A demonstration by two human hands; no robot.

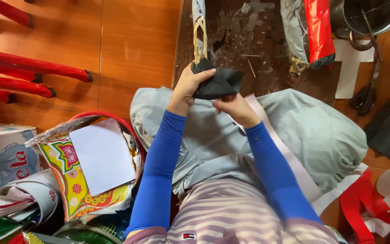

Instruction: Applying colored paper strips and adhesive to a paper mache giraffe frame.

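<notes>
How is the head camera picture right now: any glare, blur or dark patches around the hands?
Head view: even light, hands sharp; the black paper between left hand and right hand shows little detail; mild glare on the red tubes and metal pot; edges slightly bowed.

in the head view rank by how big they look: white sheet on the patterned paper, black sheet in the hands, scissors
1. white sheet
2. black sheet, crumpled, so unsure
3. scissors, long but thin

black paper (217, 83), blue sleeves (159, 162), red sticks (32, 65), grey trousers (312, 131)
</notes>
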